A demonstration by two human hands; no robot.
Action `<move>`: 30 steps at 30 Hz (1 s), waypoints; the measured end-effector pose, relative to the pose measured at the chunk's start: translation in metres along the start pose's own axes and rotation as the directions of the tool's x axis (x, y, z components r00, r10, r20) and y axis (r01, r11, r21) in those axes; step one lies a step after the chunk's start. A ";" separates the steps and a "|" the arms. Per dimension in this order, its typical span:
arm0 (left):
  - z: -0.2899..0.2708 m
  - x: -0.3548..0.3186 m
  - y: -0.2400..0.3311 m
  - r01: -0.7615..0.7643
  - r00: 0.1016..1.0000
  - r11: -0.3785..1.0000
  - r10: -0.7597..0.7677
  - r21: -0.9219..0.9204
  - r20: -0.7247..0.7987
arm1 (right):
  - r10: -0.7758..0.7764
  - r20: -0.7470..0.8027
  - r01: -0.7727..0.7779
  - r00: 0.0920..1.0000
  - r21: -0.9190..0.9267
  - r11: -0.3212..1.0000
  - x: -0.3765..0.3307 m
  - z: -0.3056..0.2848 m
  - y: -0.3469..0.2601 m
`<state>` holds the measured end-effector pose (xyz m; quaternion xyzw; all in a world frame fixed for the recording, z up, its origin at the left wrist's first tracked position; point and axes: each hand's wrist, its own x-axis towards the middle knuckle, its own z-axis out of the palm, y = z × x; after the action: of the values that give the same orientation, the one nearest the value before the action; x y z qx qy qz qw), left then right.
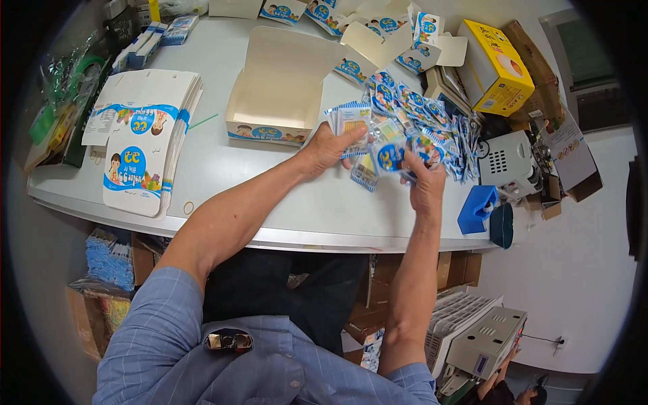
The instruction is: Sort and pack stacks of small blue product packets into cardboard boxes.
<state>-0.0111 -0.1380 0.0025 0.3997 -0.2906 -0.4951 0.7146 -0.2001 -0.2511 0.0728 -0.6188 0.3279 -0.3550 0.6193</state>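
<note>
My left hand [325, 147] is closed on several small flat packets [351, 120], clear with blue and white print, the thumb pressed on top. Close by on the right, my right hand [427, 187] grips another few blue and white packets [390, 157] between thumb and fingers. A loose heap of such packets [461, 145] spreads behind and beside it on the white table. Just left of and behind my left hand stands an open white carton [270, 133] with its lid raised; the part of its inside that shows holds nothing.
Flat printed cartons [142, 145] are stacked at the left, near a green stick [204, 121]. More open cartons [351, 67] line the back. At the right are a yellow box [516, 67], a grey machine [503, 162] and a blue holder [476, 209]. Another person [503, 391] shows at lower right.
</note>
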 end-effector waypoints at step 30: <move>-0.002 -0.005 0.004 0.233 0.951 0.942 -0.169 -0.242 0.258 | -0.137 -0.070 0.143 0.988 0.104 0.984 -0.025 0.074 0.064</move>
<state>-0.0089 -0.1323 0.0047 0.2657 -0.2600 -0.6442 0.6684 -0.1483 -0.1914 0.0097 -0.5942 0.2832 -0.4343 0.6149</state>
